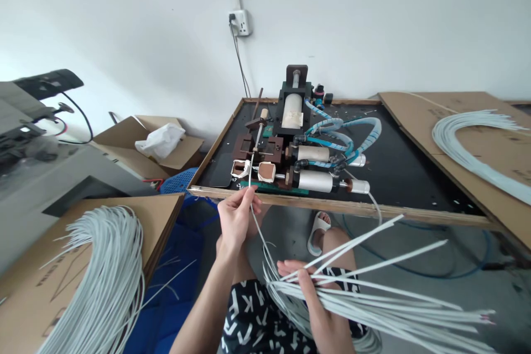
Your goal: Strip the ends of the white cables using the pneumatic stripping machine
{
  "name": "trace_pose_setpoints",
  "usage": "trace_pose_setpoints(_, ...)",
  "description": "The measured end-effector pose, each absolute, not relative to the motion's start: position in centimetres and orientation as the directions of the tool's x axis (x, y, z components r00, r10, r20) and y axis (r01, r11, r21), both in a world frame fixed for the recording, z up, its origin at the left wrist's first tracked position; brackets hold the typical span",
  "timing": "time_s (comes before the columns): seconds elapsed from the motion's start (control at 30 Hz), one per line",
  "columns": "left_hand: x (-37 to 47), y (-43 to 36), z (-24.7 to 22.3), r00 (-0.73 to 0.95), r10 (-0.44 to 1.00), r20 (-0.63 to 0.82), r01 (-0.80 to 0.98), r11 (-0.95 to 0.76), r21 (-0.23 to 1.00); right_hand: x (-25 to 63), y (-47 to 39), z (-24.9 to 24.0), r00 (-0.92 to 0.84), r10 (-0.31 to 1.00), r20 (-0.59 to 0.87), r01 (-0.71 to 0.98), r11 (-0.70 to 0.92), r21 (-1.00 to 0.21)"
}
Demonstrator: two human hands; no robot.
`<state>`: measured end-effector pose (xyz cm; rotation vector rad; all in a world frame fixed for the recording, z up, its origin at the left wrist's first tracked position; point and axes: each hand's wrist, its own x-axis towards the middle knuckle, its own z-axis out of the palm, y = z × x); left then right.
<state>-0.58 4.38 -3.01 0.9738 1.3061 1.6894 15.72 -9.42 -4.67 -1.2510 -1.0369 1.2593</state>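
Note:
My left hand [235,214] pinches a single white cable [250,177] at the table's front edge. The cable's upper end reaches between the two padded jaws [266,171] of a pneumatic machine [292,110]. Lower and to the right, my right hand [317,301] holds a loose bundle of white cables [373,298] between thumb and fingers, their ends fanned out to the right. The pinched cable runs down toward this bundle, above my lap.
Cardboard at the left carries a thick cable bundle [112,243]; more cables [468,149] lie on cardboard at the right. A grey machine [62,160] stands far left beside an open box [124,141]. Blue hoses [352,135] loop over the black tabletop [406,177].

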Motion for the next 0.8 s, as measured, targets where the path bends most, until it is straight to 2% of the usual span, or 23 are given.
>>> trace_pose_setpoints(0.3,-1.0,4.7,-3.4,-0.401,0.912,0.090,-0.138,-0.157,0.978,15.8,-9.2,-5.0,0.078,0.986,-0.148,-0.125,-0.137,-0.983)
trace_pose_setpoints(0.5,-1.5,5.1,-3.3,-0.330,0.941,0.073,-0.159,-0.131,0.979,15.5,-9.2,-4.7,0.067,0.989,-0.132,-0.128,-0.123,-0.984)
trace_pose_setpoints(0.8,-1.5,2.0,-4.0,-0.337,0.931,0.142,-0.083,-0.179,0.980,14.9,-8.8,-3.8,0.003,0.999,-0.034,-0.073,-0.034,-0.997)
